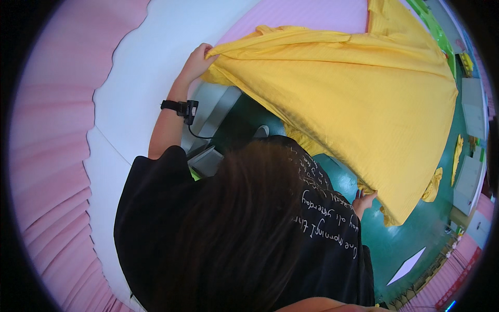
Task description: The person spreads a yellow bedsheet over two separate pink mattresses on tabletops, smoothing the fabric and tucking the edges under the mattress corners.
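Green floor (421, 229) below; left hand (198, 63) at 11 o'clock and right hand (365, 199) at 4 grip the yellow cloth (353, 99), some fingers hidden; it spreads at 2, top cut off; dark hair (244, 208) hides the middle

The large creased yellow fabric sheet (358, 104) is left plain, without any print. Lilac-pink is shown by the smooth flat panel (312, 14), and pale pink by the gathered cloth drape (54, 140). White lettering is carried by the black short-sleeved T-shirt (150, 208); the glossy hard floor (382, 249) is coloured teal-green.
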`<control>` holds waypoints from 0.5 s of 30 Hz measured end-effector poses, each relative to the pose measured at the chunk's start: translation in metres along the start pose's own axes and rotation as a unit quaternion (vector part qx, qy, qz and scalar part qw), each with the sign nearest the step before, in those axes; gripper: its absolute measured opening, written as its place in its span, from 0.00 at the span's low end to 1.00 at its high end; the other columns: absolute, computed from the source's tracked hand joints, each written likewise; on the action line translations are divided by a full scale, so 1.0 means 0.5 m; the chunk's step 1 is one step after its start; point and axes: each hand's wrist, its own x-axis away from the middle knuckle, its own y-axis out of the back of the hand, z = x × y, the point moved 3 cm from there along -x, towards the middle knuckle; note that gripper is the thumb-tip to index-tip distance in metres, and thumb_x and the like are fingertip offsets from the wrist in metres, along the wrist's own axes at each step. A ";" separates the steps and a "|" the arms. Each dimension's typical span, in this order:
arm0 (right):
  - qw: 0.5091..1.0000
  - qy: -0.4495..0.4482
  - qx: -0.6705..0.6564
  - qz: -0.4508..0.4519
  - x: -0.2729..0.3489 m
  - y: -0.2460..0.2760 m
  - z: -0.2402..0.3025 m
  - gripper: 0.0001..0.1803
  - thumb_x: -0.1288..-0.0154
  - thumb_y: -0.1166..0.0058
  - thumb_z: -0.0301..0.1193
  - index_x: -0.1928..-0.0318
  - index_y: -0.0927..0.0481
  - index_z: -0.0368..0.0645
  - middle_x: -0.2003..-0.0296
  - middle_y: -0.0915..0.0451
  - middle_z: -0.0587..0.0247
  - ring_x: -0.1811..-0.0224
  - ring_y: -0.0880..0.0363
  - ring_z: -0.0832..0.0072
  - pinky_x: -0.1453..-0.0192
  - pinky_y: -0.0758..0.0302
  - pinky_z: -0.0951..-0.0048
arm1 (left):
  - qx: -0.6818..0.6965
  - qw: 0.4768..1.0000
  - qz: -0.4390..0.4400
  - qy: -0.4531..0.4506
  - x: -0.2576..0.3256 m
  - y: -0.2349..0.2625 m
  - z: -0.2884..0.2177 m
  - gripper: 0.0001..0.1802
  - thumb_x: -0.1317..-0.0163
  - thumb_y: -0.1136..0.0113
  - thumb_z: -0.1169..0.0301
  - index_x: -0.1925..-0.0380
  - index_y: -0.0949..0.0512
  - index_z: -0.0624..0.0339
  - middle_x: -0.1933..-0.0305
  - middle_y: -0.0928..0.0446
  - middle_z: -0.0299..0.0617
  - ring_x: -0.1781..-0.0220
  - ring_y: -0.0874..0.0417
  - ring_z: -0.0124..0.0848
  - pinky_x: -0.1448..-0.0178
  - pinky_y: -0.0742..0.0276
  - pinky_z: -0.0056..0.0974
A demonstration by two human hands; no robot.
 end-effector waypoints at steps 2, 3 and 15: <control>0.969 -0.087 -0.158 0.169 0.033 -0.030 -0.009 0.27 0.46 0.46 0.52 0.54 0.29 0.47 0.63 0.26 0.62 0.63 0.27 0.68 0.61 0.27 0.66 | 0.041 0.999 -0.005 -0.015 -0.008 -0.001 -0.008 0.20 0.44 0.41 0.64 0.57 0.28 0.66 0.57 0.24 0.52 0.54 0.23 0.42 0.51 0.29 0.39; 0.969 -0.087 -0.159 0.168 0.033 -0.038 -0.013 0.27 0.46 0.46 0.52 0.54 0.29 0.47 0.63 0.26 0.62 0.63 0.27 0.68 0.61 0.27 0.66 | 0.013 1.000 -0.009 -0.013 -0.008 -0.002 -0.012 0.18 0.44 0.43 0.65 0.57 0.28 0.65 0.58 0.23 0.52 0.54 0.23 0.44 0.51 0.29 0.40; 0.920 -0.071 -0.201 0.329 0.063 -0.085 0.015 0.17 0.34 0.53 0.42 0.59 0.27 0.40 0.71 0.25 0.65 0.79 0.34 0.76 0.69 0.28 0.73 | 0.030 0.999 -0.025 0.034 -0.017 0.005 0.036 0.12 0.42 0.48 0.69 0.60 0.28 0.65 0.63 0.23 0.54 0.59 0.23 0.46 0.56 0.29 0.39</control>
